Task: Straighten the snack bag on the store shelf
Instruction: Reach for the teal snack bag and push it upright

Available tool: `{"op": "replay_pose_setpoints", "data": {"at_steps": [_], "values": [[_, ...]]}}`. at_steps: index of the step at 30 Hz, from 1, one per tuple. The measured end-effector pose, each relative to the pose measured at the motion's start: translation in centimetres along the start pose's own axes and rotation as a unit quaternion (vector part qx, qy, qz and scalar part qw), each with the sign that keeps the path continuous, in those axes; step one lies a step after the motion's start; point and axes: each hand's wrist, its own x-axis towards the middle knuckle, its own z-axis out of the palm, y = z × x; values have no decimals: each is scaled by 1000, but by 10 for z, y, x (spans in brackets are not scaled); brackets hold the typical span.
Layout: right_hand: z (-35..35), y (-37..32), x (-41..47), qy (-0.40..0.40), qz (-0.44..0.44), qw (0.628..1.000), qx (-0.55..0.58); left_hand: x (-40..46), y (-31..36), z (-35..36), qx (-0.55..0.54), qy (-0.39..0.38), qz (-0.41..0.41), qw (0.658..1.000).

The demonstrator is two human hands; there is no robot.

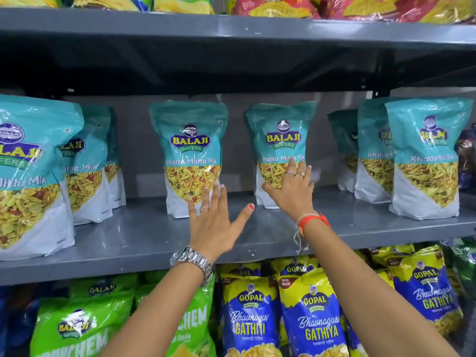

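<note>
1. Two teal snack bags stand upright near the middle of the grey middle shelf (pixel 144 235), set back from its front edge, with a bare stretch of shelf between them.
2. The left snack bag (pixel 189 150) reads "Balaji Wafers Khatta Mitha Mix" and faces forward; the right snack bag (pixel 280 140) carries the same print and leans a little, its top tipped toward the right.
3. The left hand (pixel 215 222) is spread flat with its palm toward the shelf. Its fingertips overlap the lower right corner of the left snack bag, while the thumb points right over bare shelf. It grips nothing.
4. A metal wristwatch (pixel 192 261) sits on the left wrist.
5. The right hand (pixel 293 191) is also spread wide, its fingers laid against the lower front of the right snack bag, reaching up to the printed name. The thumb lies across the bag's lower left part. The hand presses flat and is not curled around the bag.
6. A red thread band (pixel 313 220) circles the right wrist, and rings show on the fingers.
7. More teal bags of the same kind stand at both ends of the shelf, well apart from the hands.
8. Green and blue-and-yellow packets fill the shelf below, under both forearms.
</note>
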Motion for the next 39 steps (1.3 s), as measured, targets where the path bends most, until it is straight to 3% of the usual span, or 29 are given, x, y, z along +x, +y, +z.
{"op": "replay_pose_setpoints", "data": {"at_steps": [5, 12, 39], "values": [[15, 2, 21, -5, 74, 996, 57, -3, -7, 17, 30, -157, -4, 987], [33, -12, 28, 56, 138, 983, 104, 5, -7, 18, 66, -215, 5, 974], [10, 1, 2, 102, 138, 978, 120, 5, -9, 19, 65, -195, 19, 978]]}}
